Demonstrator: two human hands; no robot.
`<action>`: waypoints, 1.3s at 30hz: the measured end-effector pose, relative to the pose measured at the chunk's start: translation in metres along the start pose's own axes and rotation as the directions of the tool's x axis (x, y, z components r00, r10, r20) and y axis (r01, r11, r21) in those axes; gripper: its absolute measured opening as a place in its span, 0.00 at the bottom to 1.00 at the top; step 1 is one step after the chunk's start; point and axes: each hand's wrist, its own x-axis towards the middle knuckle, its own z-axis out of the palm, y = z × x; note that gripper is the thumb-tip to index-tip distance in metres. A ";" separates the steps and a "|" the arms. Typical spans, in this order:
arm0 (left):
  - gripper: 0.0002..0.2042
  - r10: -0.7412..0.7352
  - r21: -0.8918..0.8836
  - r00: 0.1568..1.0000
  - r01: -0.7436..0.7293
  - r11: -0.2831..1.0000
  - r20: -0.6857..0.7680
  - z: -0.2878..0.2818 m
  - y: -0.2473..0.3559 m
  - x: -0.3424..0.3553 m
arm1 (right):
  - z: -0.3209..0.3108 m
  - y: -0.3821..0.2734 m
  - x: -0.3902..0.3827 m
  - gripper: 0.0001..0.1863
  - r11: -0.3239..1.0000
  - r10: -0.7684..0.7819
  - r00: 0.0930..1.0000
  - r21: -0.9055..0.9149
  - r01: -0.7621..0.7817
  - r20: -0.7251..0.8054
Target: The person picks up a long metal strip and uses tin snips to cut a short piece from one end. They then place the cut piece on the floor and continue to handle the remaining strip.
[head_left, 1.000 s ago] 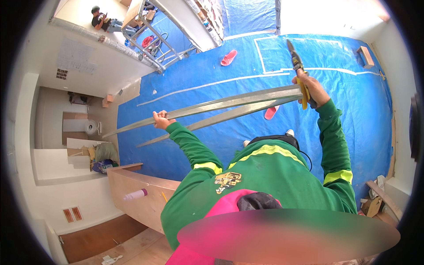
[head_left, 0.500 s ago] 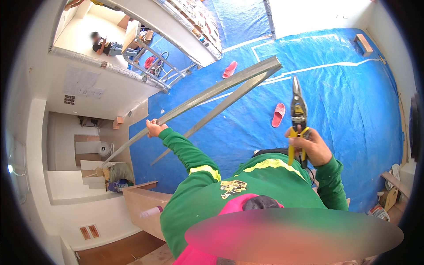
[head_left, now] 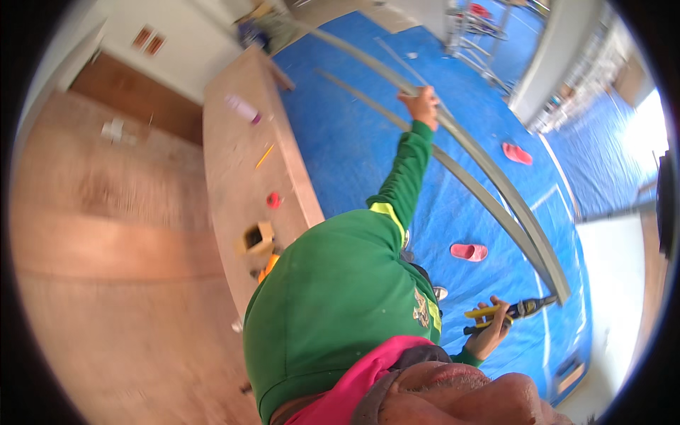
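My left hand [head_left: 421,106] is wrapped round a long grey metal channel [head_left: 496,173], partway along its length. The channel is folded sharply at its right end into a narrow V, and both legs stretch away to the upper left over the blue sheet. In my right hand [head_left: 490,333] is a pair of snips [head_left: 528,307] with yellow and black handles. Their dark jaws point to the right and sit at or just beside the fold; whether they touch the metal I cannot tell. My fingers partly hide the handles.
A blue sheet [head_left: 340,142] covers the floor, with pink slippers [head_left: 469,252] on it. To my left stands a wooden bench [head_left: 227,177] bearing a bottle [head_left: 244,108], a yellow pencil [head_left: 264,157], a red round item [head_left: 273,200] and a small box [head_left: 256,239]. Metal scaffolding [head_left: 482,57] stands at the back.
The view has swung round, bringing the bench top into sight. The snips, upright and apart from the channel before, now point sideways at its folded end. Both hands keep their holds.
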 end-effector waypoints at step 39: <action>0.06 -0.209 0.208 0.977 0.194 0.959 0.052 -0.125 0.034 -0.134 | -0.152 0.013 0.034 0.19 0.951 0.146 0.857 0.170 -0.260 0.495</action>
